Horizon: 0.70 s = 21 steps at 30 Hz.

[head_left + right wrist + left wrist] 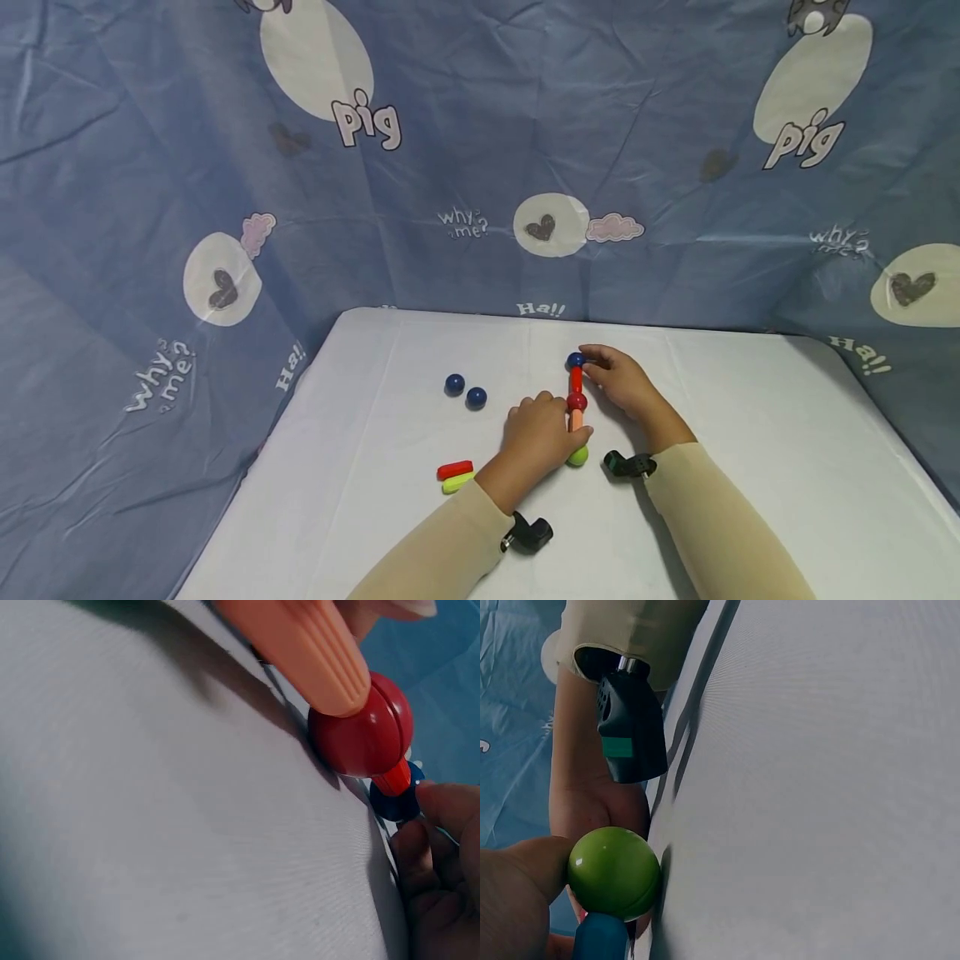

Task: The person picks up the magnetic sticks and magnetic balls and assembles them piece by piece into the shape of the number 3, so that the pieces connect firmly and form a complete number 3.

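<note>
A straight chain of toy balls and sticks lies on the white table. From its far end run a blue ball (575,360), a red stick (576,380), a red ball (577,402), an orange stick (576,419) and a green ball (577,456). My left hand (534,435) grips the chain around the orange stick, fingers by the red ball and thumb near the green one. In the left wrist view, a blue stick (601,937) meets the green ball. My right hand (624,385) pinches the far blue ball between thumb and fingers.
Two loose blue balls (465,392) lie left of the chain. A loose red stick (454,470) and a yellow-green stick (458,482) sit beside the left forearm. Blue printed cloth (465,275) hangs behind the table's far edge. Each wrist wears a small black camera.
</note>
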Each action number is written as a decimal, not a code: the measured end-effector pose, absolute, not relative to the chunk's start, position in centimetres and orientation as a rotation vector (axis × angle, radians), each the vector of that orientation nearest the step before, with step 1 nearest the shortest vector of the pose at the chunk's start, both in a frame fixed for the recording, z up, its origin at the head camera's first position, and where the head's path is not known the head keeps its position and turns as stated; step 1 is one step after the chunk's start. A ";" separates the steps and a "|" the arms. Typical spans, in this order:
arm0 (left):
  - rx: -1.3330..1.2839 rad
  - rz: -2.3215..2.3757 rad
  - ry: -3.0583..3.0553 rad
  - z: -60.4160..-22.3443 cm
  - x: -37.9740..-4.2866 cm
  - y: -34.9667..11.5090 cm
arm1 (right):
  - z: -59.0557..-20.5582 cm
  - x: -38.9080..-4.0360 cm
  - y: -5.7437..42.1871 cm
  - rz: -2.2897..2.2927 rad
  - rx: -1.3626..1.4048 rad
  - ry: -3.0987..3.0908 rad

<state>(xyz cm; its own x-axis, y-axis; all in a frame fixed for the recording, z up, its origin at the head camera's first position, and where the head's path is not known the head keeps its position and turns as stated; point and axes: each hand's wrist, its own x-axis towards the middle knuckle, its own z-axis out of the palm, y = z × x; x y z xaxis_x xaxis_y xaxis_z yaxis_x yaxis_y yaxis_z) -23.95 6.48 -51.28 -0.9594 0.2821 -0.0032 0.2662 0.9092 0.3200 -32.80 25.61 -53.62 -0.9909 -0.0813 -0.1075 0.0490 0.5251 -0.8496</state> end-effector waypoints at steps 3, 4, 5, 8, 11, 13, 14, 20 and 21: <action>0.432 0.504 3.022 -51.2 -23.9 6.5 | -53.7 -32.8 25.6 -1.489 -0.003 2.615; 0.432 0.509 3.024 -51.2 -23.9 6.5 | -53.7 -32.9 25.6 -1.493 0.005 2.614; 0.435 0.521 3.027 -51.2 -23.9 6.5 | -53.7 -32.9 25.6 -1.492 0.007 2.617; 0.472 0.612 3.045 -51.2 -24.0 6.2 | -53.7 -32.9 25.5 -1.492 0.025 2.631; 0.537 0.784 3.037 -51.2 -24.1 5.6 | -53.7 -33.0 25.4 -1.478 0.034 2.658; 0.548 0.903 3.010 -50.9 -24.0 4.8 | -53.7 -33.0 25.2 -1.469 0.036 2.677; 0.542 0.952 2.989 -50.7 -24.0 4.4 | -53.7 -33.1 25.1 -1.472 0.047 2.676; 0.466 1.077 2.871 -48.7 -23.6 0.8 | -53.7 -33.0 24.9 -1.471 0.088 2.661; 0.462 1.080 2.856 -48.5 -23.6 -0.1 | -53.7 -33.0 24.9 -1.471 0.094 2.654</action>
